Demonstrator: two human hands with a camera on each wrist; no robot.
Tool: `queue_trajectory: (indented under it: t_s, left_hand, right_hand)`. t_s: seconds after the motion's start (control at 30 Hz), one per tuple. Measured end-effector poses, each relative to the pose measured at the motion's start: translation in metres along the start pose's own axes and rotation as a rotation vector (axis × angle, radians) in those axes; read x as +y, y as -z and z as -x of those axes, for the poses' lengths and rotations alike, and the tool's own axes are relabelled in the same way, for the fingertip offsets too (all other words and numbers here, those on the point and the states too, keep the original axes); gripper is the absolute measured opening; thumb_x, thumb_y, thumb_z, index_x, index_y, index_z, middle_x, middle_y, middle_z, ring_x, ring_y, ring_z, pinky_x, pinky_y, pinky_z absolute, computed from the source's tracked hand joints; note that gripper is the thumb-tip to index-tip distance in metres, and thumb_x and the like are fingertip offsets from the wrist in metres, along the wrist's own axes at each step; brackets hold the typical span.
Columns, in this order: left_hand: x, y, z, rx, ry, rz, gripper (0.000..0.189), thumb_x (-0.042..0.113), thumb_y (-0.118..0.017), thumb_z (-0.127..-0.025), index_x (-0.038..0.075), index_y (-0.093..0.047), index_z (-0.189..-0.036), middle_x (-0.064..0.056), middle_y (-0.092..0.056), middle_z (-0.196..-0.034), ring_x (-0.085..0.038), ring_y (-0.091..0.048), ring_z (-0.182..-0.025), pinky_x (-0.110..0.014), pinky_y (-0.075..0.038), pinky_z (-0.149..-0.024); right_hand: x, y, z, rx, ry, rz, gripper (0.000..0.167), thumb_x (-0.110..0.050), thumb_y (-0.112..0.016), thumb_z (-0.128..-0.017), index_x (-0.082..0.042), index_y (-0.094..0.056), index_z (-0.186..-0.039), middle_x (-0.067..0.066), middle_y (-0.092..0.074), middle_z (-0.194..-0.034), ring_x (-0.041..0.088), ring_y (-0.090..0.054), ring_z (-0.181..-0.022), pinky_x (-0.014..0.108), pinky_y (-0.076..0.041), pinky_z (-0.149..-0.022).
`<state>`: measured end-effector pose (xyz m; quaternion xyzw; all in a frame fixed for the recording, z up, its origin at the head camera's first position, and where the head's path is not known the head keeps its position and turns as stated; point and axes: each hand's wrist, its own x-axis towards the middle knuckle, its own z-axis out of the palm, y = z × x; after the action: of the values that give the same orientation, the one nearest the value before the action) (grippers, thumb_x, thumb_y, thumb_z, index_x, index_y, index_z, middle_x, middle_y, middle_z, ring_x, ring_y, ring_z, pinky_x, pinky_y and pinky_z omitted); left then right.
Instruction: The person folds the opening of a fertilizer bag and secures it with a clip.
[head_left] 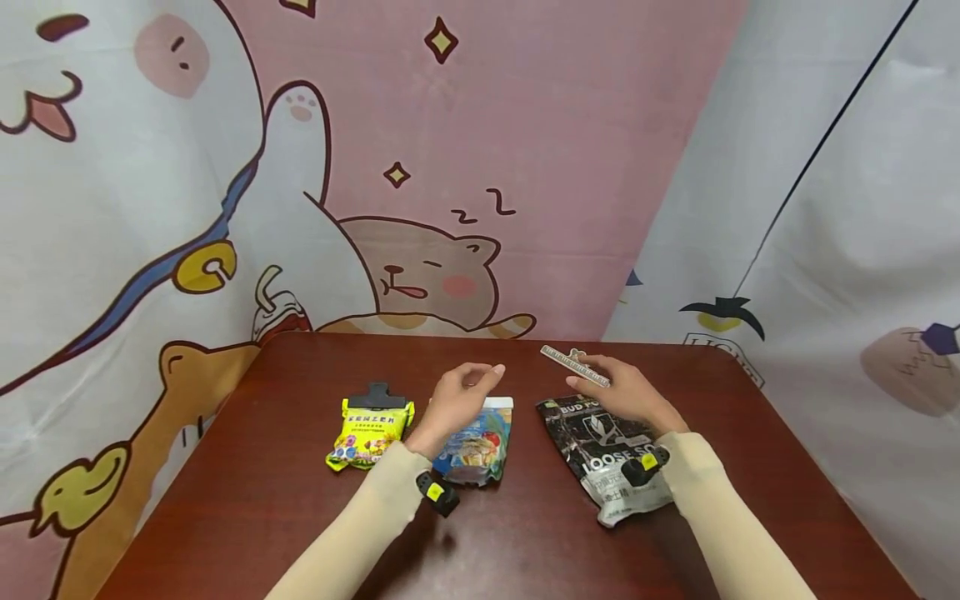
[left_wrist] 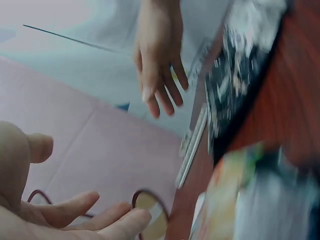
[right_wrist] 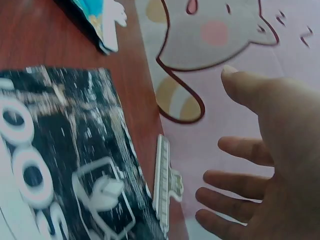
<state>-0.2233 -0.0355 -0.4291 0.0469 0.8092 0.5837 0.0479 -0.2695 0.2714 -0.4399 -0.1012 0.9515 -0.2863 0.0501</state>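
Note:
My left hand (head_left: 459, 402) hovers over a blue snack bag (head_left: 474, 450), which has a white clip (head_left: 498, 402) along its top edge. The fingers of that hand are relaxed and apart, with nothing between them in the left wrist view. Above the top end of a black and silver bag (head_left: 592, 446) is my right hand (head_left: 626, 390), fingers spread and holding nothing. A long silver metal clip (right_wrist: 162, 185) lies just beyond that bag's top edge, beside the right fingertips in the head view. The right wrist view shows the fingers apart from the clip.
To the left on the dark red table (head_left: 255, 500) lies a small yellow bag (head_left: 369, 433) with a black clip (head_left: 377, 397) across its top. A printed cloth (head_left: 540, 167) with cartoon animals hangs right behind the table's back edge.

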Motion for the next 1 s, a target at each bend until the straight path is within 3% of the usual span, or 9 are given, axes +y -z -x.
queue_trajectory:
  t_s: [0.13,0.37,0.57,0.77,1.0]
  left_hand:
    - [0.007,-0.018,0.003,-0.085,0.053,0.174,0.064,0.063,-0.055,-0.099,0.016,-0.058,-0.142,-0.01,-0.062,-0.14,-0.033,-0.061,-0.129,-0.052,-0.052,-0.105]
    - [0.012,-0.054,0.003,-0.12,0.143,0.422,0.075,0.058,-0.058,-0.099,0.002,-0.049,-0.149,-0.025,-0.059,-0.142,-0.039,-0.059,-0.133,-0.049,-0.053,-0.107]
    - [0.009,-0.08,0.005,-0.151,0.239,0.492,0.088,0.063,-0.054,-0.099,-0.001,-0.034,-0.157,-0.031,-0.05,-0.149,-0.044,-0.053,-0.137,-0.053,-0.05,-0.109]
    - [0.007,-0.096,0.005,-0.103,0.332,0.544,0.088,0.062,-0.052,-0.1,0.0,-0.031,-0.159,-0.035,-0.049,-0.146,-0.05,-0.052,-0.134,-0.061,-0.049,-0.107]
    - [0.003,-0.11,0.0,-0.024,0.453,0.703,0.084,0.056,-0.051,-0.101,-0.001,-0.029,-0.159,-0.043,-0.039,-0.148,-0.056,-0.046,-0.135,-0.072,-0.042,-0.106]
  right_hand:
    - [0.018,0.01,0.004,-0.041,-0.092,-0.063,0.088,-0.073,-0.053,-0.094,-0.015,-0.038,-0.158,0.022,-0.038,-0.162,0.048,-0.041,-0.144,0.068,-0.042,-0.107]
    - [0.04,0.022,0.011,-0.117,-0.245,-0.443,0.095,-0.072,-0.056,-0.093,-0.017,-0.024,-0.163,0.017,-0.027,-0.167,0.041,-0.033,-0.149,0.064,-0.033,-0.118]
    - [0.061,0.037,0.012,-0.163,-0.226,-0.426,0.103,-0.079,-0.038,-0.095,-0.006,-0.016,-0.165,0.023,-0.021,-0.169,0.048,-0.027,-0.153,0.062,-0.028,-0.123]
    - [0.083,0.044,0.006,-0.25,-0.251,-0.556,0.105,-0.08,-0.026,-0.097,-0.001,-0.012,-0.164,0.029,-0.019,-0.167,0.051,-0.023,-0.153,0.063,-0.029,-0.122]
    - [0.098,0.046,0.002,-0.312,-0.363,-0.723,0.111,-0.085,-0.021,-0.094,0.0,-0.007,-0.164,0.032,-0.013,-0.168,0.053,-0.021,-0.153,0.06,-0.042,-0.114]
